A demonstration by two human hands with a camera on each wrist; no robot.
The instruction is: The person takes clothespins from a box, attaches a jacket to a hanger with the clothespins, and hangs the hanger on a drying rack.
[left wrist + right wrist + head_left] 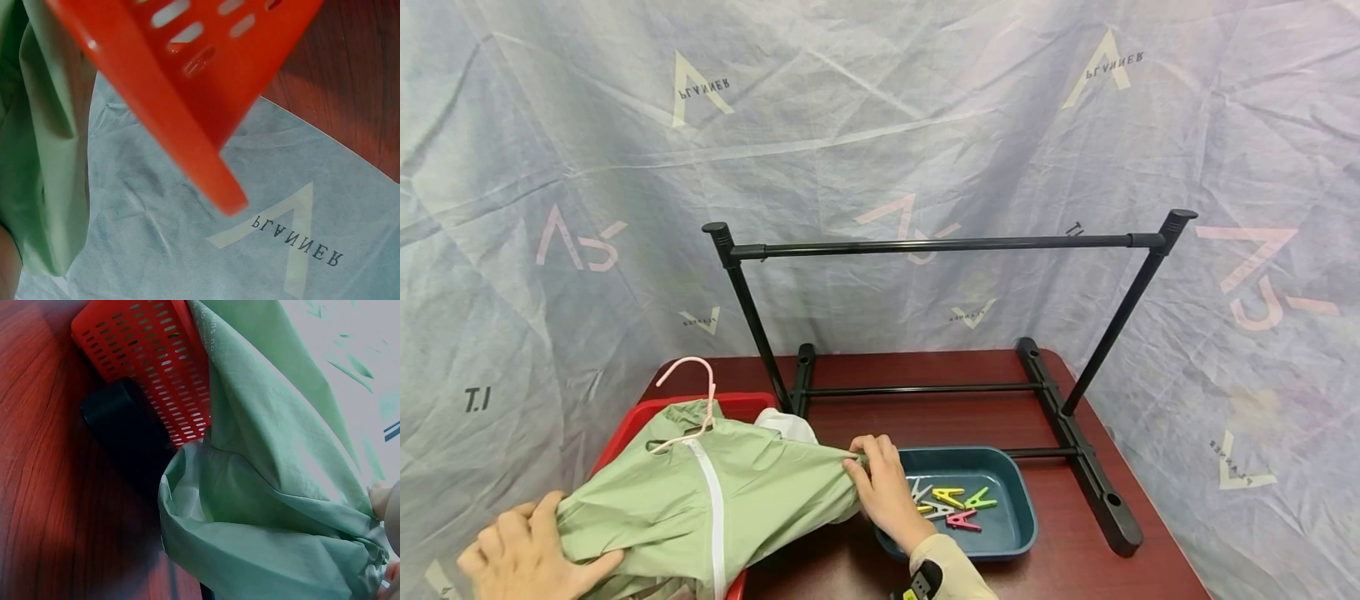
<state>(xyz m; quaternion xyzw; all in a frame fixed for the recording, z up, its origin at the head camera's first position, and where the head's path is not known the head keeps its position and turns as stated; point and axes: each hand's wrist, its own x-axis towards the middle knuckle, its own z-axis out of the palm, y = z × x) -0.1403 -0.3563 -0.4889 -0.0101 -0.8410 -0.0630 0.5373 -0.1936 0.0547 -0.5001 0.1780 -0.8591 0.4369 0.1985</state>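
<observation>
A light green jacket (782, 475) with a white zipper strip is spread between both hands. Its collar surrounds a pale pink hanger (710, 392), whose hook stands up above it. At the jacket's left side, my left hand (531, 550) holds the cloth with the thumb lying over it. Drawn out to the right, a gathered end of the jacket is pinched by my right hand (886, 487). The right wrist view shows the bunched green cloth (262, 506) at the fingertips. Beneath the jacket is a red basket (632, 425), largely covered.
A black rack (940, 246) stands behind on the dark red table (917, 425). Right of the basket, a blue tray (1018, 521) holds several coloured clothespins (962, 520). White cloth (788, 425) lies at the basket's right side. Printed grey sheeting (880, 108) hangs behind.
</observation>
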